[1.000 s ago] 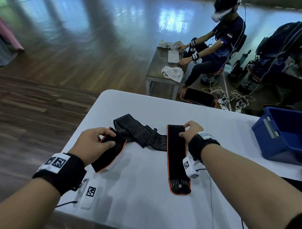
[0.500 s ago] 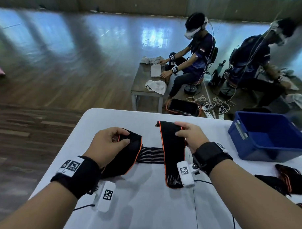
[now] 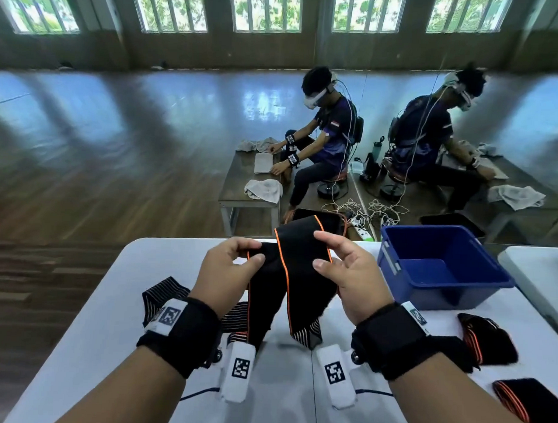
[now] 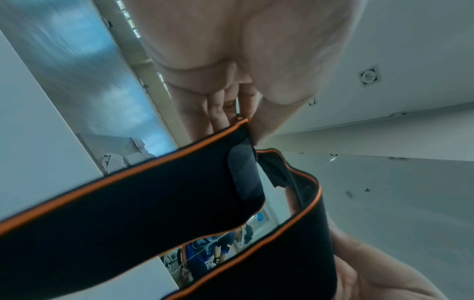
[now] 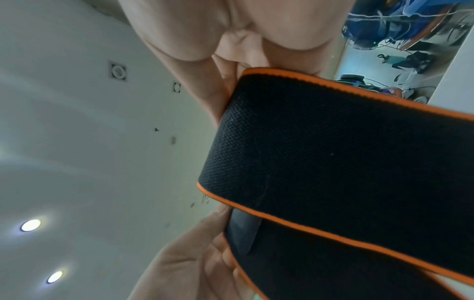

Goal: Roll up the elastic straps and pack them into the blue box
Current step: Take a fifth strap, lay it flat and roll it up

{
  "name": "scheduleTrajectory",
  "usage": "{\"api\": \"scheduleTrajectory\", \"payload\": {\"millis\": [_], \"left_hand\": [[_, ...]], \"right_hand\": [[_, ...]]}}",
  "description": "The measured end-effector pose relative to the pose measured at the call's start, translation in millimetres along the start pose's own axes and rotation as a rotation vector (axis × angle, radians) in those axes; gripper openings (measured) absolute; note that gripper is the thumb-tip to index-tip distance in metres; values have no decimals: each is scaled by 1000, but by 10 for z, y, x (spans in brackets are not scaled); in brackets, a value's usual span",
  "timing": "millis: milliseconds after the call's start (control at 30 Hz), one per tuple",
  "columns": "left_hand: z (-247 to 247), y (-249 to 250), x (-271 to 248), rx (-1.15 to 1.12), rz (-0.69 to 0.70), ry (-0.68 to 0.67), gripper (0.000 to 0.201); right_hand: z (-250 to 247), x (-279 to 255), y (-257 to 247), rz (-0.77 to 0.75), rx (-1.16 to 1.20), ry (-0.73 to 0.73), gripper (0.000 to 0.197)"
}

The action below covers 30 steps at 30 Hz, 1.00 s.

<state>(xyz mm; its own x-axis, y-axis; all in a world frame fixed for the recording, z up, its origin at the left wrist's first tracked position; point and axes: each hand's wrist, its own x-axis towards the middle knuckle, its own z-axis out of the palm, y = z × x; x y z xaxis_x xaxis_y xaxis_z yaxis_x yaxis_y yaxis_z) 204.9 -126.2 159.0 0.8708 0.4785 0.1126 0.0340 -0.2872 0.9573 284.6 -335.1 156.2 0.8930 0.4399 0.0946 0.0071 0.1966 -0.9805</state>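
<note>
Both hands are holding one black strap (image 3: 296,275) with orange edging up above the white surface (image 3: 116,316), near its far edge. The left hand (image 3: 225,272) is pinching one end of the strap between thumb and curled fingers (image 4: 218,113), and the right hand (image 3: 348,277) is gripping the other end, with its thumb on the near face and its fingers (image 5: 218,95) curled over the top edge. The two ends are standing side by side between the hands, the right one reaching higher. From there the strap is hanging down in two bands that are crossing each other, and its striped middle part is trailing onto the surface below the left wrist. The blue box (image 3: 440,267) is sitting open at the far right corner of the surface, just beside the right hand and not touching it. Two more straps are lying along the right edge: one bundled strap (image 3: 488,342) just in front of the box, and another strap (image 3: 530,406) nearer the front right corner. Whether these two are fully rolled is hard to tell.
</note>
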Motion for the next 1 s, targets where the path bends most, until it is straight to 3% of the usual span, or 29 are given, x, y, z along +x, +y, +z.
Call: {"api": "scheduleTrajectory", "payload": {"millis": [267, 400, 500, 700, 867, 1000], "left_hand": [[491, 287, -105, -225, -108, 17, 20], [679, 301, -160, -230, -101, 46, 10], [816, 283, -191, -197, -88, 64, 14], [1015, 366, -295, -195, -32, 60, 26], [1135, 453, -370, -175, 26, 16, 38], [1199, 484, -415, -135, 41, -36, 44]], "right_hand": [[-261, -235, 27, 22, -59, -42, 48], [-401, -333, -14, 64, -75, -67, 50], [-449, -396, -1, 80, -141, -74, 51], [-501, -408, -90, -67, -379, 96, 56], [-454, -344, -127, -84, -457, 59, 58], [-411, -373, -91, -117, -467, 50, 46]]}}
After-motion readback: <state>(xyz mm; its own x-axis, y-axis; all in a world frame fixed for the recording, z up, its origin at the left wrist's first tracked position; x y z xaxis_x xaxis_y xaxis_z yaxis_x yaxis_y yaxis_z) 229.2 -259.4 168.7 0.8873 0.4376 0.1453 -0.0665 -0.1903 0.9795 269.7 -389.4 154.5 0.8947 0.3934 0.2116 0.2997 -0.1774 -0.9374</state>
